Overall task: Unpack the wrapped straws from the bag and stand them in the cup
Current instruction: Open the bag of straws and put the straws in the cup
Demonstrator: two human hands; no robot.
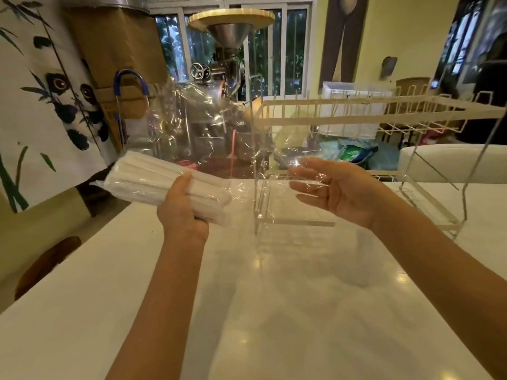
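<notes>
Straws (164, 182) in white paper wrappers form a thick bundle gripped by the left hand (182, 212), fingers wrapped around its near end — the bundle points away toward ten o'clock, held above the white table (274, 311). Clear plastic bag (203, 124) billows loose at twelve o'clock from the bundle, crinkled and see-through; its film trails across toward the right hand (337, 190). That hand is spread, palm turned left, fingers extended at three o'clock from the straws, with film lying against the fingertips; whether it pinches the film I cannot tell. Behind the hands stands a white wire rack (384, 111) on the table — clear trays sit under it. No cup can be made out for certain.
</notes>
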